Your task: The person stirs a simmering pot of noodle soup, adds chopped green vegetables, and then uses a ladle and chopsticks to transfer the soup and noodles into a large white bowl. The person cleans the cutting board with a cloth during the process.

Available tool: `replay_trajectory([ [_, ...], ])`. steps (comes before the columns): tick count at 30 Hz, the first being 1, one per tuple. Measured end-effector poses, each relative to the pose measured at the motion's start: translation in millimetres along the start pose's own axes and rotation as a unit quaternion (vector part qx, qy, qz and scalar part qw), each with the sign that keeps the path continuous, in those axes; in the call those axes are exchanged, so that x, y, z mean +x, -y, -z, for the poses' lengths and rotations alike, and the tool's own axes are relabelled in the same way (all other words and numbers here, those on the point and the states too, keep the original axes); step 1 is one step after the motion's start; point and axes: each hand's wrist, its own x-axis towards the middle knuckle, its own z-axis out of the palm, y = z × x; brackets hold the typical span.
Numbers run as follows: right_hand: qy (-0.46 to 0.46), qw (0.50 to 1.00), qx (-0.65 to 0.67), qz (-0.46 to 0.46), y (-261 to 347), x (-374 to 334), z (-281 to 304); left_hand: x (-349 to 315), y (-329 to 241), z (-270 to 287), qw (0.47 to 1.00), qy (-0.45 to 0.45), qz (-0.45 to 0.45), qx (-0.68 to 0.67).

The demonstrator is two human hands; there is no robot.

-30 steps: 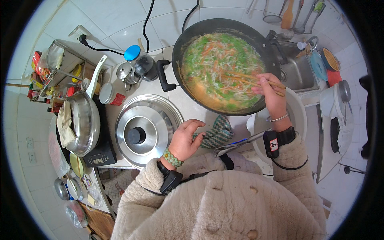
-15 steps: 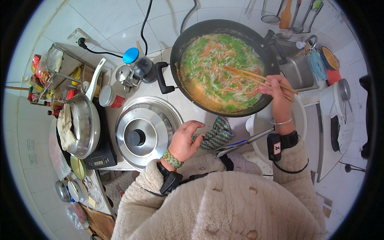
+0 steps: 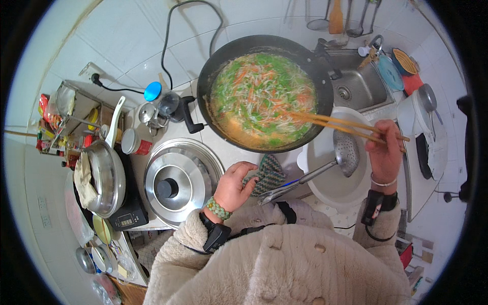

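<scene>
My right hand grips a pair of long wooden chopsticks, their tips over the right side of a large black wok. Shredded green, white and orange food lies in broth inside the wok. Loosely curled, with the thumb apart and nothing held, my left hand hovers beside a green-and-white patterned cloth. Between my hands a perforated metal skimmer lies across a white basin, its handle pointing toward me.
Left of the wok are a steel lid with a black knob and a blue-capped jar. Farther left, a steel pan sits on a black induction cooker. A steel sink is at the back right.
My right hand has moved right and down, drawing the chopsticks toward the wok's right rim. The skimmer's perforated head has come into view over the basin. My left hand has barely moved.
</scene>
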Motion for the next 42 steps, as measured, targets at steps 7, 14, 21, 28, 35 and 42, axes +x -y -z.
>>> replay_trajectory([
  [7,0.109,0.960,0.249,0.070,59,-51,37,13,-16,-21,0.998,0.051,-0.016,0.021],
  [14,0.225,0.920,0.293,0.131,103,-67,71,22,-42,-42,0.990,0.113,-0.045,0.066],
  [21,0.241,0.907,0.315,0.143,114,-79,102,24,-56,-61,0.981,0.143,-0.038,0.124],
  [28,0.280,0.882,0.351,0.144,118,-77,118,18,-56,-73,0.977,0.144,-0.042,0.151],
  [35,0.192,0.913,0.322,0.159,113,-90,124,13,-57,-80,0.973,0.157,-0.010,0.171],
  [42,0.069,0.949,0.271,0.145,94,-105,139,7,-52,-92,0.964,0.160,-0.012,0.213],
])
